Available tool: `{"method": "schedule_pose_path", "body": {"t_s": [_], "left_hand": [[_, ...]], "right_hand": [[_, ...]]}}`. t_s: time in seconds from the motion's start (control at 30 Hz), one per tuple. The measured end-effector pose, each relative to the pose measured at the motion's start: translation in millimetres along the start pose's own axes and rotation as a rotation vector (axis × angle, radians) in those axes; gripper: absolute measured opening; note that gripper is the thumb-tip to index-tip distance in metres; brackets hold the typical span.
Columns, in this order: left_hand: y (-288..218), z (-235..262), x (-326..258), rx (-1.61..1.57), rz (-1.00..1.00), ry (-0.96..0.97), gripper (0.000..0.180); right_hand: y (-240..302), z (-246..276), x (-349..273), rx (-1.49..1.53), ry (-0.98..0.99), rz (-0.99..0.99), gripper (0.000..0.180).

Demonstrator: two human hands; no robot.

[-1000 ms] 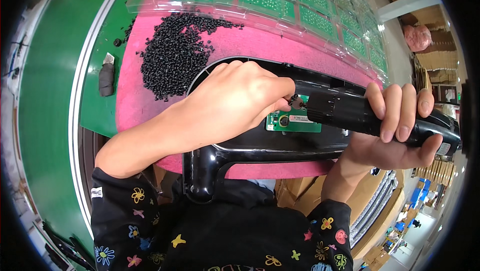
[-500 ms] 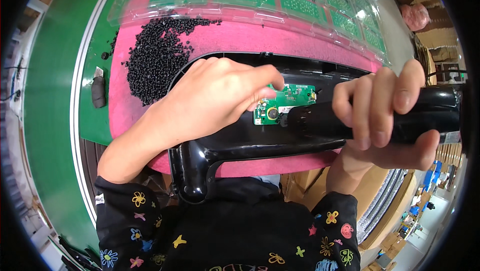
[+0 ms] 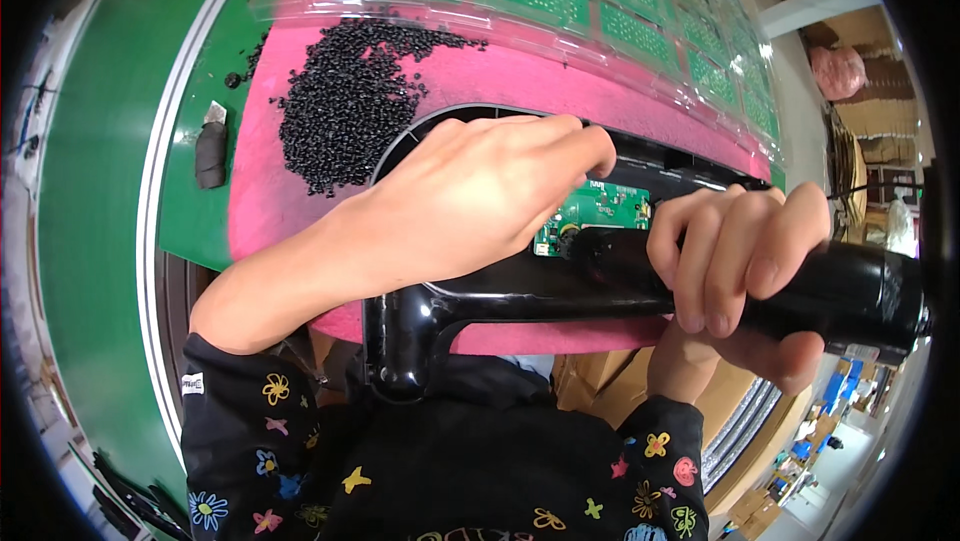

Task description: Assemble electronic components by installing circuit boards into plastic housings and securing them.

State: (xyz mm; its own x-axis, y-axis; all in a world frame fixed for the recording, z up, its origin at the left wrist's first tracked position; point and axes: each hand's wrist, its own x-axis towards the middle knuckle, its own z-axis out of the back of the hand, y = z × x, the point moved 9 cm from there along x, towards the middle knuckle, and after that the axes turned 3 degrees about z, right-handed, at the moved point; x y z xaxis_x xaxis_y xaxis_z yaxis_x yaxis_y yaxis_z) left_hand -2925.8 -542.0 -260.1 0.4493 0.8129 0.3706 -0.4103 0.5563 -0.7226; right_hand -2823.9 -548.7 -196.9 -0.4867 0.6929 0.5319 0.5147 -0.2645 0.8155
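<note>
My right hand (image 3: 735, 251) is wrapped round a black electric screwdriver (image 3: 850, 286), which lies nearly level with its narrow end pointing left. That end is over the lower left part of a green circuit board (image 3: 618, 206); whether it touches a screw I cannot tell. The board sits inside a long black plastic housing (image 3: 560, 306) with a rounded corner arm at its near left. My left hand (image 3: 490, 186) reaches over the housing with curled fingers beside the board's upper left edge. Its thumb and fingertips are mostly hidden, so what they hold does not show.
A heap of small black screws (image 3: 345, 106) covers the left of the pink mat (image 3: 480, 81). Behind stands a clear plastic tray (image 3: 600, 46) of green boards. A dark wrapped object (image 3: 211, 153) lies on the green table (image 3: 185, 211). Cardboard (image 3: 600, 378) is below right.
The view has shifted, so the mat and heap appear farther right. My left hand has moved rightward over the board, covering more of it. The screwdriver's rear end has tipped lower in the picture.
</note>
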Motion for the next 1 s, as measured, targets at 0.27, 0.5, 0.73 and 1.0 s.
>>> {"method": "schedule_pose_path", "body": {"t_s": [0.27,0.5,0.73,1.0], "left_hand": [[3.8,-0.1,-6.4,-0.061,0.003,-0.012,0.024],[0.7,0.2,-6.6,0.012,-0.017,-0.021,0.025],[0.0,-1.1,-3.5,-0.014,-0.007,0.042,0.025],[-1.4,-5.4,-2.0,0.012,-0.043,0.028,0.026]], "right_hand": [[-12.6,-22.9,5.5,-0.031,0.175,-0.144,0.044],[-18.1,-27.9,9.8,-0.003,0.252,-0.219,0.047],[-12.5,-17.0,4.1,-0.008,0.043,-0.157,0.047],[-13.6,-19.5,1.4,-0.084,0.205,-0.31,0.051]]}}
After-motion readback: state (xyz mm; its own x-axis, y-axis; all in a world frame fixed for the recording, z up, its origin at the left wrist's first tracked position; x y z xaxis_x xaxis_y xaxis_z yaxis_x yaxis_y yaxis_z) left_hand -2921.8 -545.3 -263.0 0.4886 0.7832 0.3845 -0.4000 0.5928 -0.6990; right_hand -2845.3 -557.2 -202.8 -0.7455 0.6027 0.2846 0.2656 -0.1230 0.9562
